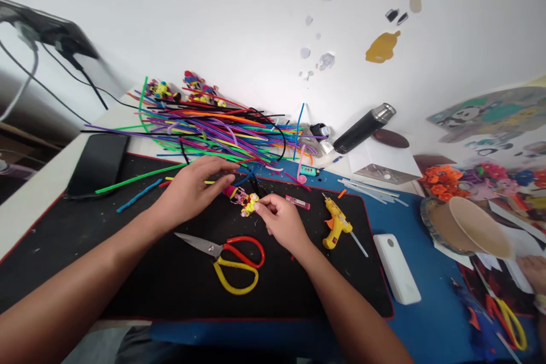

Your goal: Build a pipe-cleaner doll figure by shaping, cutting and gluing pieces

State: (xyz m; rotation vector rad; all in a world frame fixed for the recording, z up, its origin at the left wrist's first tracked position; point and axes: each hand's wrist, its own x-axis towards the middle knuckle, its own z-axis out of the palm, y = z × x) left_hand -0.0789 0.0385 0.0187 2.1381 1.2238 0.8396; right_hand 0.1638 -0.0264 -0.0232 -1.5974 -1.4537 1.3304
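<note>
Beyond the scissors (217,251): yellow figure (248,205) held

Right hand (281,219): grip pinched on the yellow figure. Left hand (191,189): grip parted, near the yellow figure. Glue gun (336,220): right of the scissors. Pipe cleaners (222,131): farther beyond the scissors.

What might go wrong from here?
The pointed metal scissors with red and yellow handles might nick the left forearm, where the tip points. The small bumpy yellow piece may slip from the right hand, which only pinches it. The yellow plastic glue gun could burn, if hot; I can't tell.
</note>
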